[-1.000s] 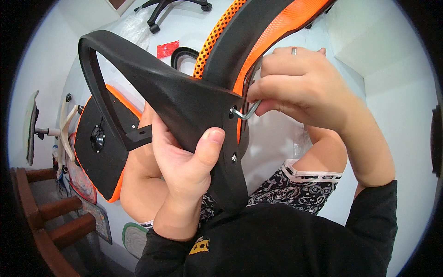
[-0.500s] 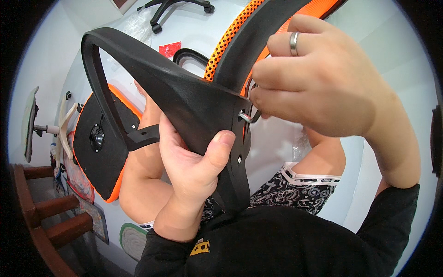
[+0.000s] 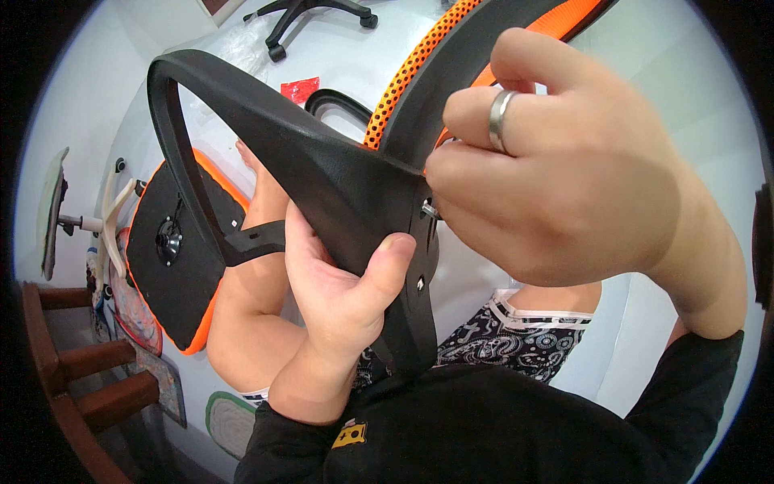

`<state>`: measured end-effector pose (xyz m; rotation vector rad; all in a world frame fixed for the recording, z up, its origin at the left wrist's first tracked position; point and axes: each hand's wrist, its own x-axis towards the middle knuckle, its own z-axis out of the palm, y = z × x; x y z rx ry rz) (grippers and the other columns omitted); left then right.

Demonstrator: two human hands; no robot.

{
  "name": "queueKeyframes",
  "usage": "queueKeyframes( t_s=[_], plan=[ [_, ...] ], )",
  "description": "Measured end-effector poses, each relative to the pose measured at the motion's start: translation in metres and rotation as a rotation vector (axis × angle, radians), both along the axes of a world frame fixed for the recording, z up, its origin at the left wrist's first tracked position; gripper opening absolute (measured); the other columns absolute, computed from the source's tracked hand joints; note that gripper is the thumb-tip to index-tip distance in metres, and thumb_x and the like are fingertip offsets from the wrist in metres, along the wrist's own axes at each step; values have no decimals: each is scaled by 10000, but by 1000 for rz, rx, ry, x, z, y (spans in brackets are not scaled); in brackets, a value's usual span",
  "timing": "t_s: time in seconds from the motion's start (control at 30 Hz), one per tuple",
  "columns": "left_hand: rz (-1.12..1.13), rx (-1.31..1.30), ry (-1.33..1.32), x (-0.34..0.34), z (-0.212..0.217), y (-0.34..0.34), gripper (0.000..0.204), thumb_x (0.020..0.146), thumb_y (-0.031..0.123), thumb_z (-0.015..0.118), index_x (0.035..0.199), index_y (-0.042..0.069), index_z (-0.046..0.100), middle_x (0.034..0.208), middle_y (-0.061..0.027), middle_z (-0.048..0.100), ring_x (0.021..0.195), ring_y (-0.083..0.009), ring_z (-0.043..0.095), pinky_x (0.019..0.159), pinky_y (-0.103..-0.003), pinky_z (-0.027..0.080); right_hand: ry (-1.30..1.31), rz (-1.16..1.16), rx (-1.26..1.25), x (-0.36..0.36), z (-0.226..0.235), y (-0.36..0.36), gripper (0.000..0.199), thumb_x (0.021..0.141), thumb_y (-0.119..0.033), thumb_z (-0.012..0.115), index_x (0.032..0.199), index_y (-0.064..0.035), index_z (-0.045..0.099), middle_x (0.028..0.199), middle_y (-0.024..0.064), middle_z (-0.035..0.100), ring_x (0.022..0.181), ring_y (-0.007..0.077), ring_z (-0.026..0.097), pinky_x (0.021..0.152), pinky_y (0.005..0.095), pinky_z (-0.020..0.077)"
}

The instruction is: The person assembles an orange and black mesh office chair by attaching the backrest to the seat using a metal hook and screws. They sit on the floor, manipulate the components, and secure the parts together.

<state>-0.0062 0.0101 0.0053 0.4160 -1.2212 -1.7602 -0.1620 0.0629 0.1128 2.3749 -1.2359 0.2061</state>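
Note:
My left hand (image 3: 343, 302) is wrapped around a black plastic chair armrest (image 3: 322, 165), thumb lying along its side edge. The armrest sits against the black frame of a chair backrest (image 3: 431, 77) with orange mesh. At the joint, the metal end of a hex key (image 3: 430, 210) shows at a hole in the armrest. My right hand (image 3: 556, 177), wearing a ring, is closed on that key and hides most of it. Below it on the armrest is a second hole (image 3: 420, 282).
An orange-edged black chair seat (image 3: 173, 258) lies to the left. Farther off are a wheeled chair base (image 3: 294, 20), a red packet (image 3: 300, 89), a black loop-shaped part (image 3: 334, 98) and clear plastic wrap (image 3: 242, 44). Brown wooden bars (image 3: 105, 355) stand at the lower left.
My right hand has swung downward and toward me around the joint, turning the hex key, and now covers most of it. My left hand keeps its hold, shifting only slightly with the armrest.

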Motion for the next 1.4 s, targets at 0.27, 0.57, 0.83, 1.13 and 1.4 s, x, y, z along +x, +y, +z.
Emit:
queueKeyframes(
  t_s=[0.27, 0.57, 0.83, 1.13, 1.4],
  plan=[
    [-5, 22, 36, 1, -2, -1, 600, 716, 9, 678, 1221, -32, 357, 1069, -124, 546, 951, -172, 567, 853, -286, 454, 106, 238, -298, -42, -34, -17, 193, 542, -165, 636, 699, -157, 524, 704, -11, 477, 578, 138, 435, 532, 275, 352],
    [-6, 19, -42, 1, -2, -4, 624, 704, 25, 682, 1225, -41, 345, 1093, -126, 529, 973, -180, 559, 866, -295, 453, -95, 504, -644, -56, -63, -61, 320, 448, -149, 581, 699, -205, 390, 717, 23, 459, 560, 178, 404, 443, 265, 269],
    [-29, 32, -28, 3, -10, -6, 635, 698, 90, 708, 1213, -44, 362, 1066, -124, 551, 960, -189, 576, 860, -301, 468, -358, 8, -625, -40, -113, -33, 181, 542, -308, 621, 626, -248, 473, 611, -40, 363, 528, 150, 395, 438, 267, 273],
    [42, 43, -33, 7, -7, -3, 615, 706, 101, 717, 1206, -44, 392, 1082, -113, 555, 975, -179, 572, 881, -300, 450, -923, -281, -551, 10, -158, -15, 239, 716, -327, 651, 774, -115, 555, 643, 55, 460, 592, 253, 466, 510, 365, 368],
    [28, 50, 43, -1, -1, 1, 601, 718, 85, 709, 1212, -35, 388, 1089, -108, 552, 973, -181, 570, 882, -305, 445, -535, -291, -432, -15, -128, 7, 342, 734, -473, 578, 808, -139, 575, 780, 22, 510, 678, 215, 491, 636, 359, 351]
  ],
)
